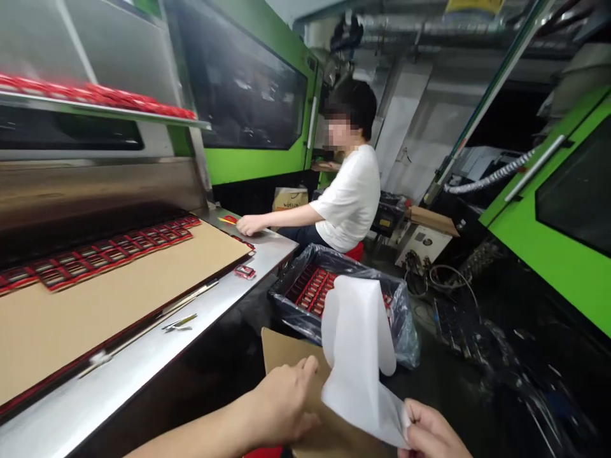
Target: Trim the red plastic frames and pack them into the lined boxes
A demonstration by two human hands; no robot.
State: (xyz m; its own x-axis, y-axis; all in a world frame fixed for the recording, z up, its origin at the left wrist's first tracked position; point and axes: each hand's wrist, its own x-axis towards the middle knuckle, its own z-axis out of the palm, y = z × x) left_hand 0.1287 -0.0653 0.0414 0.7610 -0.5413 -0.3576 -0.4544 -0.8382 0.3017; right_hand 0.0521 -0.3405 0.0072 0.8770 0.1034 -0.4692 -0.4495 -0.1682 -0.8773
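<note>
A translucent white plastic sheet point(358, 343), folded over and hanging loosely, is pinched at its lower right corner between the thumb and fingers of my right hand point(432, 432). My left hand point(286, 401) is just left of that sheet, its fingers bent and the thumb held apart, with nothing visible between them. Under and behind my left hand is a brown cardboard piece point(277, 348); whether the hand touches it I cannot tell. Beyond the sheet stands a crate lined with dark plastic point(298, 324), holding rows of red-and-black small parts point(315, 289), partly covered by the sheet.
On the left, a metal table point(143, 356) bears a cardboard sheet point(124, 286) with rows of red-framed parts point(114, 251). A pen-like tool point(181, 322) and one loose red part point(245, 271) lie near its edge. A co-worker point(351, 191) sits at the far end, one hand on the table.
</note>
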